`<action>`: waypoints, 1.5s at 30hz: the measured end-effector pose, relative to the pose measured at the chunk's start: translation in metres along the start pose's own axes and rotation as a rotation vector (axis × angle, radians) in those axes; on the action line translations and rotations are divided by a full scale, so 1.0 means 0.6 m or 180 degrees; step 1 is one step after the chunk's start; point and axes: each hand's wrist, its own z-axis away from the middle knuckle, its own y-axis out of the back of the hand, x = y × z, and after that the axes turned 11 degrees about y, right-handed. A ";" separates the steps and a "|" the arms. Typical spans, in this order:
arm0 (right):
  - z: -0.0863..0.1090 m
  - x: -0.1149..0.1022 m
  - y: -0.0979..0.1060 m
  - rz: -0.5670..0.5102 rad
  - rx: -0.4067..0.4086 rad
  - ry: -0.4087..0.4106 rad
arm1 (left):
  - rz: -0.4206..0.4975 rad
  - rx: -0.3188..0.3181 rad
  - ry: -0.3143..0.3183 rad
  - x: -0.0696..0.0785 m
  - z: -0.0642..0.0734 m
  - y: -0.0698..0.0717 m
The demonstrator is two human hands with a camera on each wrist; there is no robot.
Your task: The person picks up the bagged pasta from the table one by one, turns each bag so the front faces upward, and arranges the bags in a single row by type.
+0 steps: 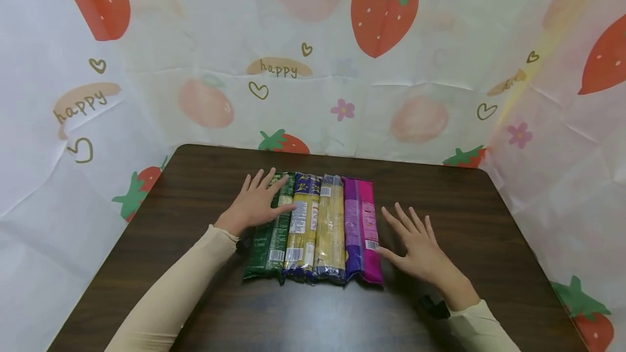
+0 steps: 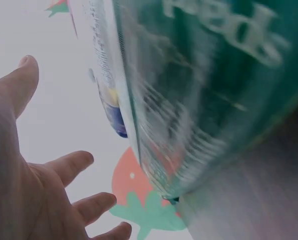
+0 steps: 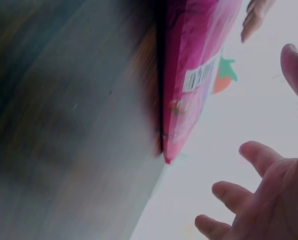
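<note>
Side by side on the table lie a green pack of spaghetti (image 1: 281,230), a blue-and-yellow pasta pack (image 1: 299,221), a clear pack of pale noodles (image 1: 330,227) and a pink-purple pack (image 1: 362,230). My left hand (image 1: 253,205), fingers spread, is over the green pack's upper left part. The left wrist view shows that palm apart from the green pack (image 2: 188,100). To the right of the pink pack, my right hand (image 1: 415,246) has its fingers spread, thumb near the barcode. In the right wrist view the pink pack (image 3: 188,100) stands apart from the fingers.
The dark wooden table (image 1: 313,316) extends around the row of packs. A white sheet (image 1: 313,107) printed with strawberries rises behind the table and along both sides. Dark straps (image 1: 434,307) sit at the wrists.
</note>
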 end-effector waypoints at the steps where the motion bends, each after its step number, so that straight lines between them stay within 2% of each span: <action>1: 0.000 -0.002 0.000 0.0004 0.0002 0.0017 | -0.0011 -0.0015 -0.0016 0.003 -0.002 0.000; 17: 0.000 -0.021 -0.017 -0.0085 -0.0006 0.0203 | -0.0139 -0.0161 -0.0192 0.062 -0.050 -0.002; 26: 0.000 -0.038 -0.028 -0.0090 -0.0027 0.0291 | 0.0012 -0.0304 -0.0264 0.092 -0.069 -0.006; 32: -0.001 -0.046 -0.037 -0.0109 -0.0052 0.0365 | 0.0015 -0.0384 -0.0337 0.111 -0.083 -0.005; 38: -0.001 -0.049 -0.042 -0.0154 -0.0121 0.0419 | 0.0024 -0.0427 -0.0500 0.140 -0.100 -0.017; 45: -0.004 -0.055 -0.049 -0.0212 -0.0163 0.0456 | -0.0023 -0.0435 -0.0489 0.168 -0.115 -0.028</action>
